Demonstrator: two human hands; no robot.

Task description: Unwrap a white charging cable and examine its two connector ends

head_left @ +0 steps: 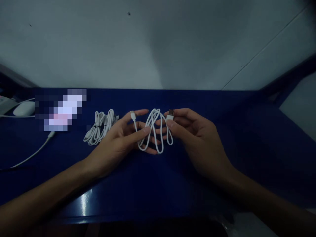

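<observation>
Before you is a dark blue table (222, 108). On it lie a bundled white cable (100, 126) and, far left, a white mouse (24, 108).

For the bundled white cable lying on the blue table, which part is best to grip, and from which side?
Probably grip the bundled white cable at its middle, where a dark tie cinches the loops. Come from above, since it lies flat on the blue table, just beyond the left hand, which holds another cable.

A pixelated patch (61, 110) hides whatever lies on the tabletop (222, 108) at left. The mouse (24, 108) sits half lost in shadow, and both forearms run off the bottom edge.
</observation>
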